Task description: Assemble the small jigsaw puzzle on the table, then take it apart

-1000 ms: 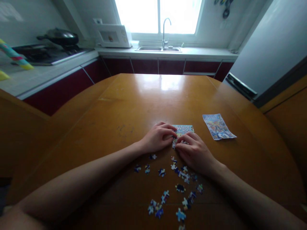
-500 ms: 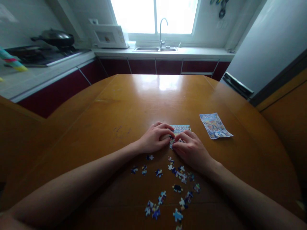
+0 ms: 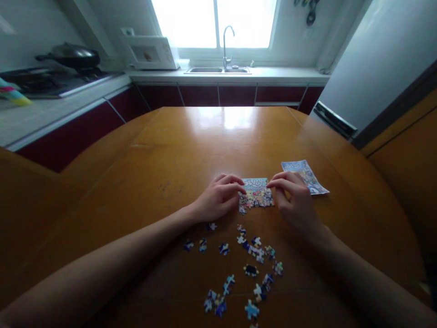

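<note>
I find the puzzle [image 3: 256,195], right of frame centre, blue-topped, multicoloured, ragged-bottomed, left hand [image 3: 217,198] and right hand [image 3: 296,198] half-curled, any hold undeterminable.

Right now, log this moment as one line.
left hand: at partial puzzle, left edge; right hand: at its right edge; loose pieces: on table

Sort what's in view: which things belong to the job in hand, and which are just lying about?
Belong to the job:
- joined puzzle
- loose pieces
- picture sheet, probably
- table

Just lying about:
- pan
- microwave
- sink
- fridge
</note>
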